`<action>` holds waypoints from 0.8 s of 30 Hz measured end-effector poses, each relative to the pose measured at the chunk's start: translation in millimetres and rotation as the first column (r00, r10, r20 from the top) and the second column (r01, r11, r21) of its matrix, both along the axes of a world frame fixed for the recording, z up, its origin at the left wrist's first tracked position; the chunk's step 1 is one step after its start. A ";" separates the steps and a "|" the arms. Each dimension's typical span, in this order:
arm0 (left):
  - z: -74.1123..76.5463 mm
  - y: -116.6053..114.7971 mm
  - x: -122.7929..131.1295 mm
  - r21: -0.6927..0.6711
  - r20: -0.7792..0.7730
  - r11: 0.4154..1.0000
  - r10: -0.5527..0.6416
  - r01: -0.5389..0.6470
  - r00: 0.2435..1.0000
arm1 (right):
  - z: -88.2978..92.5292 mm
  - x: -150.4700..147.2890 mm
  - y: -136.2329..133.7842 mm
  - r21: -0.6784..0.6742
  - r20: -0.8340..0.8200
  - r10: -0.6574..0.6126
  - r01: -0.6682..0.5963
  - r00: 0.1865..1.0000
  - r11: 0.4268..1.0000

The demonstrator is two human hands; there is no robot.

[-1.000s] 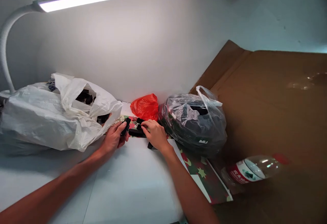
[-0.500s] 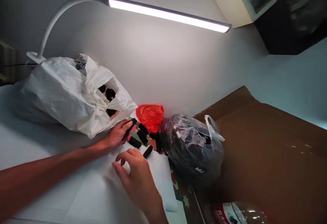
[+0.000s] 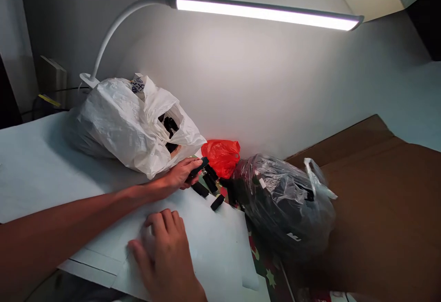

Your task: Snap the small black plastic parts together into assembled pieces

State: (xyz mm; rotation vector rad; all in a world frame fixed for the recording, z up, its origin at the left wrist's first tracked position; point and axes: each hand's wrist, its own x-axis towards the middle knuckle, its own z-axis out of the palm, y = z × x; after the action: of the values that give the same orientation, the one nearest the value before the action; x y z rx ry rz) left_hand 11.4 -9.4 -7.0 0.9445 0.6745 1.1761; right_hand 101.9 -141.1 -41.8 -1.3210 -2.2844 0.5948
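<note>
My left hand (image 3: 179, 176) is stretched forward beside the white plastic bag (image 3: 127, 123), fingers closed on a small black oblong piece (image 3: 197, 168). Several more black pieces (image 3: 210, 189) lie loose just right of it on the white paper (image 3: 213, 242). My right hand (image 3: 165, 256) rests flat on that paper near me, fingers spread, holding nothing. The white bag gapes open and shows more black pieces (image 3: 168, 125) inside.
A red plastic bag (image 3: 222, 155) sits against the wall. A clear bag of dark items (image 3: 285, 201) lies to the right, on star-patterned wrapping paper (image 3: 262, 260). Brown cardboard (image 3: 379, 201) fills the right side. A white desk lamp (image 3: 262, 13) arches overhead.
My right hand has drawn back from the black pieces and now lies flat on the paper near me. My left hand stays on its piece. The view has swung left.
</note>
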 end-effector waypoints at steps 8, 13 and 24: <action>17.2 -8.7 -13.8 -0.103 0.234 0.890 -0.413 0.445 0.880 | 15.2 26.0 55.1 -0.023 -0.052 -0.067 0.066 0.996 0.998; 30.8 -7.8 -22.5 -0.033 0.210 0.870 -0.476 0.493 0.854 | 17.0 17.6 49.6 -0.005 -0.029 -0.021 0.021 0.999 1.000; 49.3 -18.2 5.4 0.066 -0.148 0.906 -0.406 0.419 0.902 | 1.3 20.9 13.4 0.137 -0.011 -0.068 0.069 0.998 0.988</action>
State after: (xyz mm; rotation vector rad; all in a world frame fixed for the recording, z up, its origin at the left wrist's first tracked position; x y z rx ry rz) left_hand 16.8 -27.6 42.3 1.1879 0.4900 0.7772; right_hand 122.8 -127.7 -40.6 -1.3232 -2.2213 0.4100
